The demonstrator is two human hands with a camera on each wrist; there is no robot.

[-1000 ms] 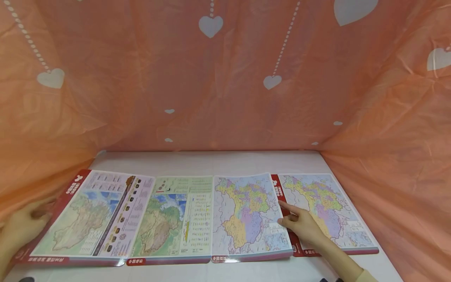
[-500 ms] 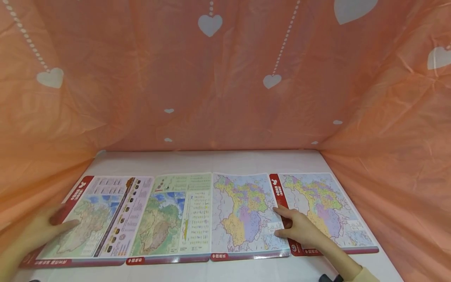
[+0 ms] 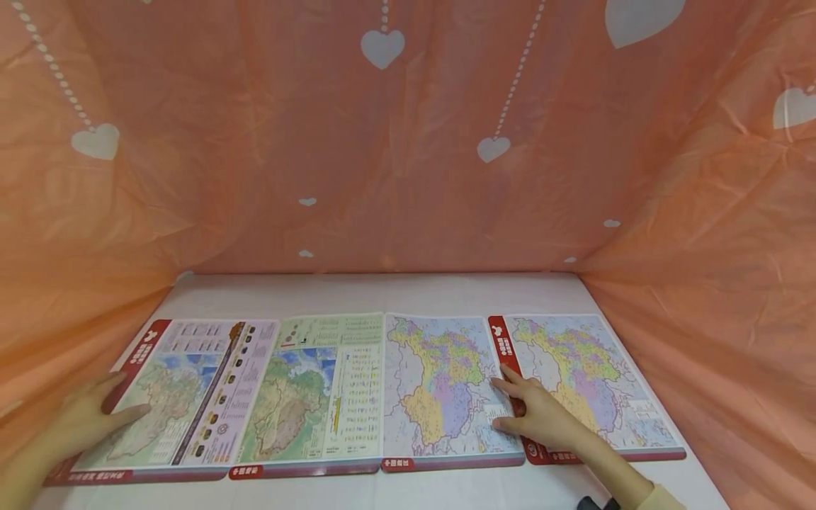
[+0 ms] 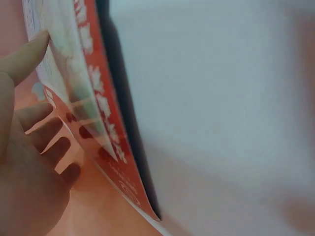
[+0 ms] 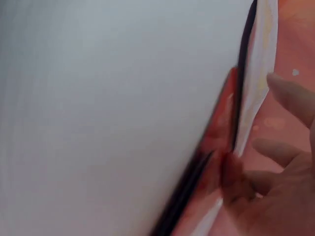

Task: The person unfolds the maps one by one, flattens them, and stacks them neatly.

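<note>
1. right hand (image 3: 542,414): nearest the viewer at lower right, fingers spread and laid flat where the political map sheet (image 3: 446,386) overlaps the rightmost map sheet (image 3: 586,375); it grips nothing. the right wrist view is blurred and shows only fingertips (image 5: 290,98) beside a sheet edge.
2. left hand (image 3: 89,421): at lower left, fingers extended and apart, resting on the left margin of the leftmost relief map sheet (image 3: 172,397) by its red border. in the left wrist view the thumb lies on top of the sheet (image 4: 93,108) and fingers show under its raised edge, so whether this is a pinch cannot be told.
3. map sheets: four lie in a row along the near half of the white table (image 3: 382,290), edges touching or overlapping; the second sheet (image 3: 312,393) lies between the leftmost relief map sheet and the political map sheet.
4. orange curtain (image 3: 408,142): printed with white hearts, it closes off the table at the back and both sides.
</note>
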